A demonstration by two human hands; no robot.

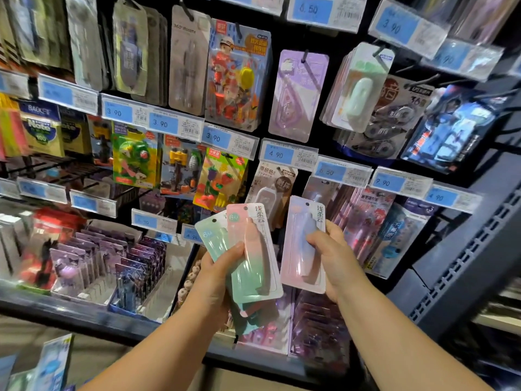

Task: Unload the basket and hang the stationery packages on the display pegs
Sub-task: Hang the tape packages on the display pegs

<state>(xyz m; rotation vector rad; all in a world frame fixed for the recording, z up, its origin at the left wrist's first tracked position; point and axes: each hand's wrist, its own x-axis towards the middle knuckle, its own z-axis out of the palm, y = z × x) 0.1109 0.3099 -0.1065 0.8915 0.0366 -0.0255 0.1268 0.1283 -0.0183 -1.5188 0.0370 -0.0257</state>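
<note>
My left hand grips a fanned stack of pink-and-green correction tape packages, held upright before the display wall. My right hand pinches a single pale pink and lilac package by its right edge, a little apart from the stack. Each package has a small hang hole at the top. Matching pastel packages hang on a black peg at the upper right. The basket is out of sight.
Black pegs across the wall carry eraser sets, tape rollers and other blister packs, with blue price tags beneath each row. A lower shelf holds trays of purple packs. A grey shelf upright stands at the right.
</note>
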